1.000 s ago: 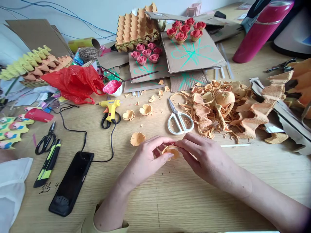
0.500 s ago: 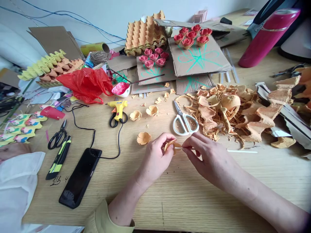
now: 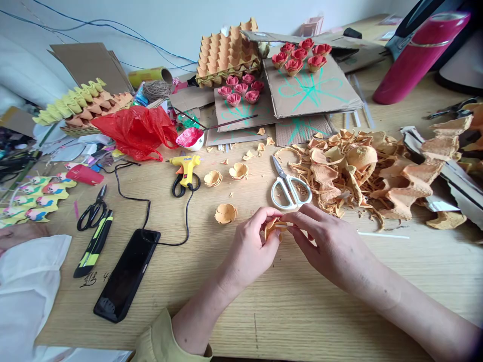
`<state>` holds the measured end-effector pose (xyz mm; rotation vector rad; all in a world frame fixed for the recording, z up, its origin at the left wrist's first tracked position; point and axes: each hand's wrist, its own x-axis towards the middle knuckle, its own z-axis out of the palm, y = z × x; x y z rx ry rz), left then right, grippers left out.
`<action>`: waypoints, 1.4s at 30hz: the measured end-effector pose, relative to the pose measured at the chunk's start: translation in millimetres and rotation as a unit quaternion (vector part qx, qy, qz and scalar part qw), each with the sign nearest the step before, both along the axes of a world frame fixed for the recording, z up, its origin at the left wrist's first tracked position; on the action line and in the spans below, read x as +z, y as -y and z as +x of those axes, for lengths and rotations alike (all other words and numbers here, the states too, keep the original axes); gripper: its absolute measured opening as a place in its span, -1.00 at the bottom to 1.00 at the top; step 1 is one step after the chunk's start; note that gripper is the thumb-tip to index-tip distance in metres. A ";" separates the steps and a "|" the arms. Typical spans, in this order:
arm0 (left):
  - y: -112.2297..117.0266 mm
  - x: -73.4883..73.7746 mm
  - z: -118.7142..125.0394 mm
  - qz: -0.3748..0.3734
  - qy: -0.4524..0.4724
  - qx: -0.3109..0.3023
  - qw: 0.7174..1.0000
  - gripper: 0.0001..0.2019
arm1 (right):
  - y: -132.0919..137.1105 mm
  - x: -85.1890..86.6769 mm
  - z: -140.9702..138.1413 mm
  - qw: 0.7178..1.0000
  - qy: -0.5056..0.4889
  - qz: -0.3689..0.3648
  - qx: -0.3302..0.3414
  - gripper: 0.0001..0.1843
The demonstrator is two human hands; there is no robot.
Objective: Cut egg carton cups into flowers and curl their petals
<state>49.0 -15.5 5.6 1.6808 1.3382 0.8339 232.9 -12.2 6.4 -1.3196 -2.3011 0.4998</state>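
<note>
My left hand [image 3: 256, 244] pinches a small orange-tan flower cup [image 3: 270, 230] of egg-carton pulp between thumb and fingers. My right hand [image 3: 324, 241] is closed on a thin white stick [image 3: 388, 235]; its near end reaches the cup, and its far end sticks out to the right past the hand. The fingers of both hands nearly meet and partly cover the cup. Left of my hands lies a petalled cup [image 3: 226, 213]. Beyond it sit two more, a layered cup [image 3: 213, 178] and a wider cup [image 3: 239, 171]. White-handled scissors [image 3: 290, 190] lie just beyond my right hand.
A yellow glue gun [image 3: 185, 168] stands left, its cord running past a black phone [image 3: 126, 275]. Pulp scraps [image 3: 339, 176] are heaped at right. Red flowers stand on cardboard [image 3: 313, 95] behind, near a pink flask [image 3: 418, 60]. Another person's white sleeve [image 3: 30, 286] is at the left edge.
Both hands, with the cup and stick, have shifted slightly to the right and closer together. The whole view has also moved slightly. Both grips look the same.
</note>
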 end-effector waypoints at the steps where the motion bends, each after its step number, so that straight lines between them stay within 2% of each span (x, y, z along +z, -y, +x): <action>1: 0.1 -0.3 -0.1 0.002 0.002 -0.004 1.000 -0.73 | 0.0 -0.6 0.0 1.000 0.001 0.001 0.002 -0.70; 11: 1.1 -4.0 -2.2 0.043 -0.012 -0.026 0.999 -0.73 | -1.7 -2.2 1.9 1.000 0.000 0.004 0.023 -0.72; 21: 1.7 -7.3 -3.3 0.054 -0.015 -0.026 0.998 -0.76 | -0.9 -3.9 3.3 0.999 -0.007 0.021 0.034 -0.72; 28: 2.8 -5.1 -4.3 0.068 -0.039 -0.036 0.996 -0.73 | -0.1 -2.8 4.5 0.999 0.001 0.013 0.051 -0.73; 31: 3.2 -4.8 -4.0 0.065 -0.036 -0.040 0.996 -0.75 | 0.6 -2.6 4.6 0.997 0.023 0.039 0.061 -0.73; 36: 3.2 -6.4 -2.7 0.031 -0.011 -0.023 0.999 -0.84 | 0.7 -1.8 4.1 0.985 0.080 0.133 0.073 -0.71; 42: 2.5 -8.9 -3.4 0.030 0.006 -0.022 0.999 -0.72 | -1.5 -1.0 4.8 0.989 0.061 0.114 0.064 -0.74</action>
